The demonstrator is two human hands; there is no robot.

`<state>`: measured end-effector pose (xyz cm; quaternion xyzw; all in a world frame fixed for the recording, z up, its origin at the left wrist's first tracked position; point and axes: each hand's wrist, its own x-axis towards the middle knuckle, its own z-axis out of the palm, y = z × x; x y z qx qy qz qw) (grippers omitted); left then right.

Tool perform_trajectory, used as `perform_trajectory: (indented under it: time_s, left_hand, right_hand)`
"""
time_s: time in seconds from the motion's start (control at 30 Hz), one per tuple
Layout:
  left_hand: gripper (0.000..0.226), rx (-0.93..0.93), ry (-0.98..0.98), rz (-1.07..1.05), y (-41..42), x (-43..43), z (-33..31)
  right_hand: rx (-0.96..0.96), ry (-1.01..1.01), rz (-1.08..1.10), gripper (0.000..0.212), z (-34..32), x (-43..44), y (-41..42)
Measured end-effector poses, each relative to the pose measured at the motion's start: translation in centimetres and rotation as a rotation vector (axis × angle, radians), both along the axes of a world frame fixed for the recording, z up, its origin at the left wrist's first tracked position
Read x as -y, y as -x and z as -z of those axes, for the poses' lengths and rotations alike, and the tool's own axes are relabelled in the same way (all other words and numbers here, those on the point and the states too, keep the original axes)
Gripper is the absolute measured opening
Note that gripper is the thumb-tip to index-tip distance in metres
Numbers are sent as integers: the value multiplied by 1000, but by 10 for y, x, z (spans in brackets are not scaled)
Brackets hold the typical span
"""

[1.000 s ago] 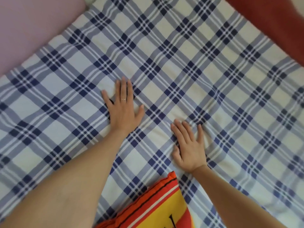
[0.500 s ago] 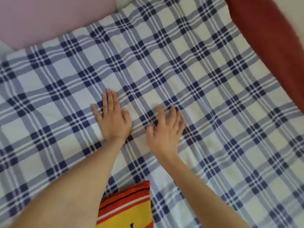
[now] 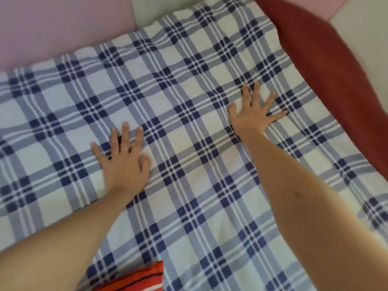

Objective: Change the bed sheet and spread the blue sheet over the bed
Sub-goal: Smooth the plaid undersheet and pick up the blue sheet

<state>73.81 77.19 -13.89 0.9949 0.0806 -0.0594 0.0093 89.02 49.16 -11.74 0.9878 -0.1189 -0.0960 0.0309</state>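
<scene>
The blue sheet (image 3: pixel 189 206) is spread over the bed, its right edge bordered by a red cloth (image 3: pixel 336 80). Flat on the sheet, nothing grasped, the right hand (image 3: pixel 249 120) is placed nearer that edge than the left hand (image 3: pixel 123 164).

A blue-and-white plaid sheet (image 3: pixel 189 143) lies spread across the bed (image 3: pixel 159 11), rumpled into low folds beyond the fingertips; the left hand (image 3: pixel 123 162) and right hand (image 3: pixel 249 120) rest flat on it, fingers splayed, the right set farther up; a dark red cloth (image 3: pixel 327 80) borders the sheet's edge, near the right little finger; a red-orange striped fabric (image 3: pixel 142 278) sits on the sheet behind the left wrist; pale cream bed surface shows past the sheet's far edge.
</scene>
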Motion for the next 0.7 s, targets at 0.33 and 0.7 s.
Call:
perform_trajectory:
  time_s: [0.33,0.7]
  left_hand:
    - [69,118,118,-43,-179,80,-10]
    - [75,170,19,-1,-219,92,1]
  right_hand:
    - [76,97,-368,66,9,35,-43]
    - [275,114,-619,66,-8,49,-187]
